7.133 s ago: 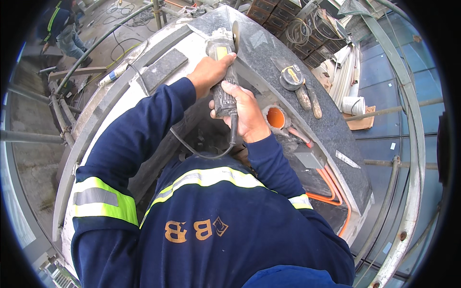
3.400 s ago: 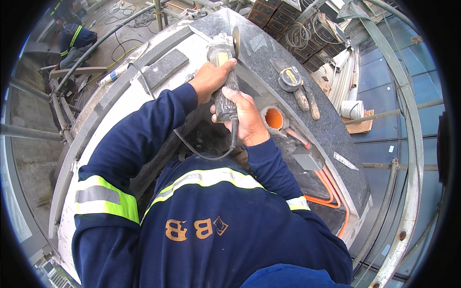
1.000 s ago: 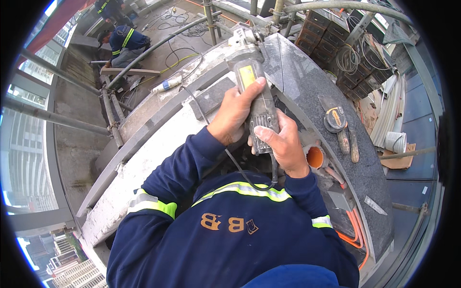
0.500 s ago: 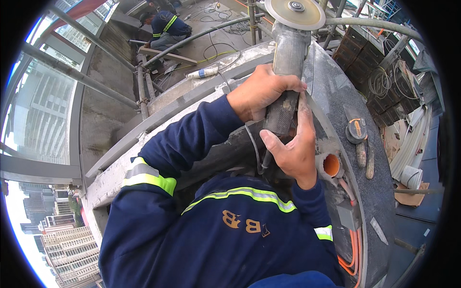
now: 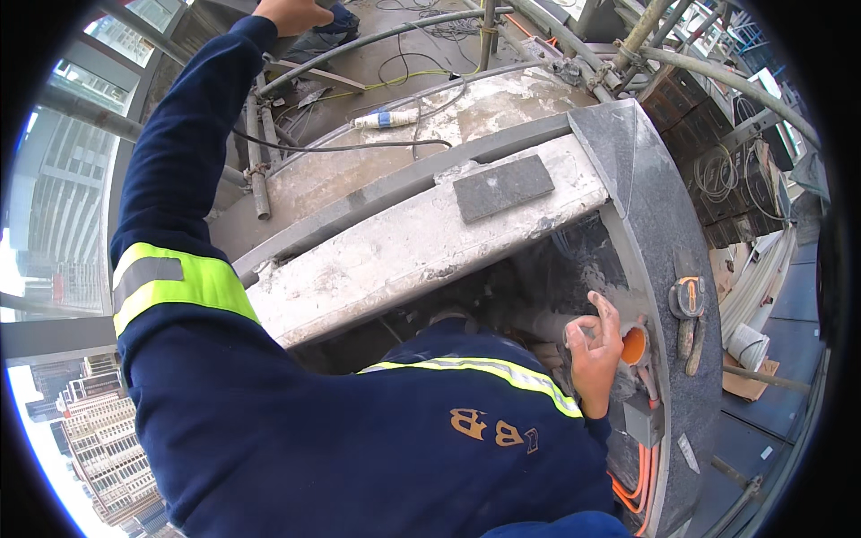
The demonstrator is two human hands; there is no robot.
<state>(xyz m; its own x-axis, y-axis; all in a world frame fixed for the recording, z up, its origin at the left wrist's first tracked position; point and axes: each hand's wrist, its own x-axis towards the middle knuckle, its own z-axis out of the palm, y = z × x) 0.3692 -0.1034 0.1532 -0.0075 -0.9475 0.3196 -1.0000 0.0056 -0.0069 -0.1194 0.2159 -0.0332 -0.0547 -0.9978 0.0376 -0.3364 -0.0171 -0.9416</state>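
Observation:
My left hand (image 5: 294,13) is raised far out at the upper left, cut off by the picture's edge. Its fingers are curled round the angle grinder, of which little shows; a dark cord (image 5: 345,143) trails across the ledge. My right hand (image 5: 595,351) hovers beside the orange-lined pipe end (image 5: 633,346), fingers half bent and apart, holding nothing. Ahead of me a dark grey stone piece (image 5: 502,188) lies flat on the whitish concrete ledge (image 5: 377,269), touched by neither hand.
A tape measure (image 5: 689,298) and wooden-handled tools (image 5: 694,348) lie on the curved dark stone top (image 5: 659,206) at right. Below the pipe are a grey box (image 5: 642,420) and orange conduits (image 5: 642,484). Scaffold tubes (image 5: 717,81) cross behind; a co-worker (image 5: 314,45) is partly hidden.
My left hand has swung the grinder up and away to the left. My right hand has let go of it and dropped towards the pipe. The grey stone piece has come into view.

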